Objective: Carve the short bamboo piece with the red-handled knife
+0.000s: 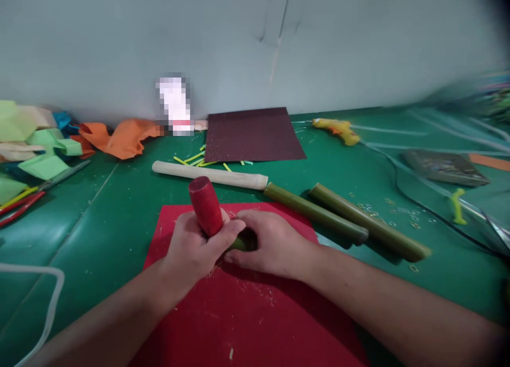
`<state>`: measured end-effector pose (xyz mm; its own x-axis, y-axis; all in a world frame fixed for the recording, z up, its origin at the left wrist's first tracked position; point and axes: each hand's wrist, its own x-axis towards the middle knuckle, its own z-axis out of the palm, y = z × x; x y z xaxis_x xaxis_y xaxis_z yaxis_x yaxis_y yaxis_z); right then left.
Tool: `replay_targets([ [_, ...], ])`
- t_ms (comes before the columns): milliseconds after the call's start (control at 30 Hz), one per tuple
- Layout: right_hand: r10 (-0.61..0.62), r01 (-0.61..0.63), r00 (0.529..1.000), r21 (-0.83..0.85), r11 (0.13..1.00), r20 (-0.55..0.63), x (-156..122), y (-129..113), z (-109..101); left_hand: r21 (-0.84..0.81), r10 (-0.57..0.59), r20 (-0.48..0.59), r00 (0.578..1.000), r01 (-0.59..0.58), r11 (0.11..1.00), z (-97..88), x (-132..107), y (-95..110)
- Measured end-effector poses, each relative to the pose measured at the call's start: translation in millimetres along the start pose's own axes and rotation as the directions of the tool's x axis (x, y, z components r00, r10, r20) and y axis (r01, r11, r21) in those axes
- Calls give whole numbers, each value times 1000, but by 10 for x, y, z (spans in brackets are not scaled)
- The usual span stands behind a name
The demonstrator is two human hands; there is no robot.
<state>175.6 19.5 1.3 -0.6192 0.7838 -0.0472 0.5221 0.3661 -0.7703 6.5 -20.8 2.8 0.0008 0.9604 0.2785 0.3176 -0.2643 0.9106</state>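
My left hand [191, 245] is closed around a thick red wooden handle [206, 207]. The handle's top end tilts up and to the left, and whatever tool it belongs to is hidden below my fingers. My right hand [274, 245] curls around a short green bamboo piece [240, 243], its thumb and fingers closed on it. Both hands meet close together over a red sheet [255, 314], which is sprinkled with small pale shavings.
Beyond the sheet lie a pale rod [211, 176] and two green bamboo tubes [316, 213] [370, 223]. A dark brown sheet [255, 136] and a yellow glue gun [338, 129] lie near the wall. Scissors [24, 207] and crumpled paper [123, 136] are at left; small rings [414, 225] at right.
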Motion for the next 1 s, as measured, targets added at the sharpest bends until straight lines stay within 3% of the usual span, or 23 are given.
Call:
replay_targets([
  [367,33,-33,999,0,999,11,-12,-2,1,28,25,25,999,-26,999,1,8,-24],
  [1000,-11,11,1000,-13,1000,-7,-11,17,12,-26,-55,26,998,56,998,13,-3,-28],
])
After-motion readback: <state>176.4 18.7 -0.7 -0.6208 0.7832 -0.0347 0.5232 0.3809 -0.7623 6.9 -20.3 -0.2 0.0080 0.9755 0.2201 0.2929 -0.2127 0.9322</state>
